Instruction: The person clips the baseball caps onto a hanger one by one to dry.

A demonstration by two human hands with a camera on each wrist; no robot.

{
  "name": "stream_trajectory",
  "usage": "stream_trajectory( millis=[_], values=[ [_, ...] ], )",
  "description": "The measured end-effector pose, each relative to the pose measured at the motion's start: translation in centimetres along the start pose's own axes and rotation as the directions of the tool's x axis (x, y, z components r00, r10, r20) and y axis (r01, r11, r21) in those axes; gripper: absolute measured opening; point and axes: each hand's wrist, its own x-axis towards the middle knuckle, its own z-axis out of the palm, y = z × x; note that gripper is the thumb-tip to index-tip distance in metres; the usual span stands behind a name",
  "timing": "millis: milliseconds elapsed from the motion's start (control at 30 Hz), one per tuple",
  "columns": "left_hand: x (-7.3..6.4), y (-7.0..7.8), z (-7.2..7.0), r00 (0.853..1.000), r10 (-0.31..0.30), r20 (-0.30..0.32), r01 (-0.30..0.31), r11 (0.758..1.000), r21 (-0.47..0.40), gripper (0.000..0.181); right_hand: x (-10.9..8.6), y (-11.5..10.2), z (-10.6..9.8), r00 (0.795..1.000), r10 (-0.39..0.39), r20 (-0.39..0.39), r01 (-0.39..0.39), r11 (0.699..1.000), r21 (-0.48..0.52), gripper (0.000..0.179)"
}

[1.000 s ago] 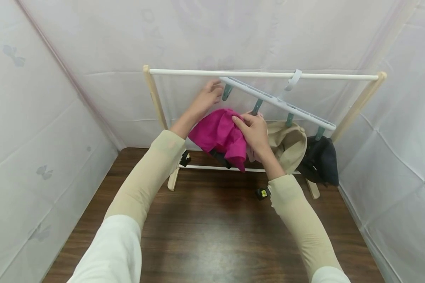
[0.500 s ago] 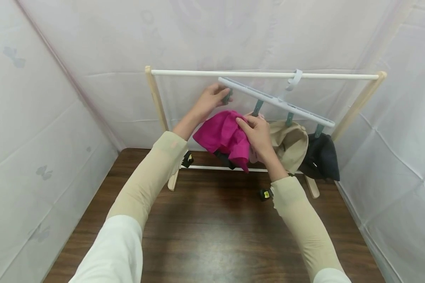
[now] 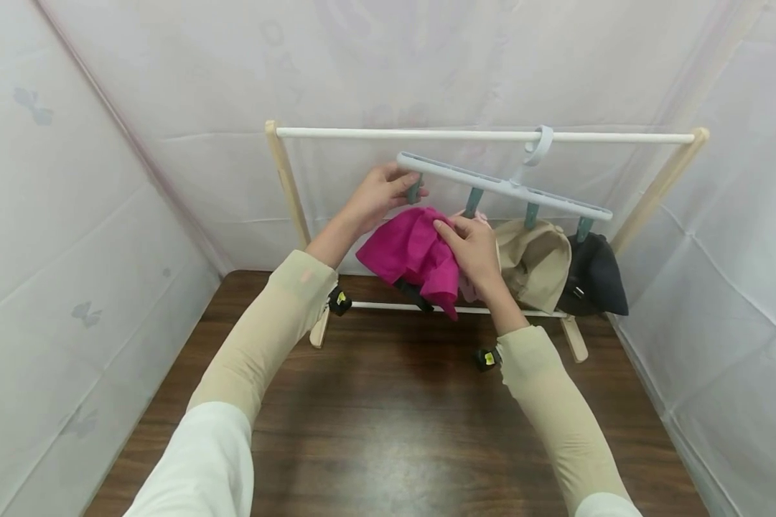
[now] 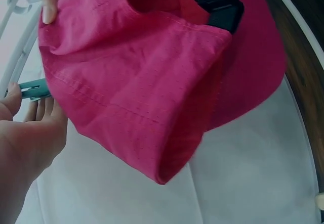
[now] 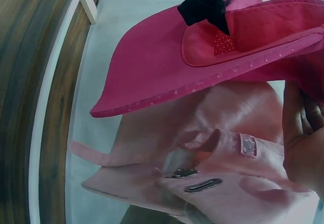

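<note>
My right hand (image 3: 477, 253) pinches a magenta cap (image 3: 403, 248) by its crown, thumb on the near side. A black strap (image 5: 205, 6) shows at the cap's back in the right wrist view. My left hand (image 3: 376, 197) holds the green clip (image 3: 414, 189) at the left end of a pale blue hanger (image 3: 465, 176). In the left wrist view, thumb and fingers lie on either side of that clip (image 4: 35, 89), whose tip is hidden behind the cap. The cap hangs just below the clip; whether they touch, I cannot tell.
From the hanger's other clips hang a pink cap (image 5: 238, 178), a beige cap (image 3: 535, 262) and a black cap (image 3: 594, 276). The hanger hooks over the white rail (image 3: 388, 133) of a wooden-ended rack. Below is a dark wooden tabletop (image 3: 388, 416), with pale curtains around.
My left hand has moved from beside the end clip to gripping it. The hanger's left end has dipped and its right end has risen. The magenta cap has shifted slightly right and down.
</note>
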Motion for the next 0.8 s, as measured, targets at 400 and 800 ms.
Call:
stream_trajectory(
  millis=[400,800],
  values=[
    [-1.2,-0.6,0.6,0.997,-0.001,-0.074,-0.007,0.994,-0.106,0.040,-0.7,0.8,0.2,1.000,0.009,-0.005,-0.009,1.000,-0.015,0.026],
    [-2.1,-1.0,1.1,0.992,0.060,-0.112,-0.068,0.996,-0.066,0.035,-1.1,0.7,0.2,0.999,0.034,0.015,-0.033,0.999,-0.006,0.029]
  ],
)
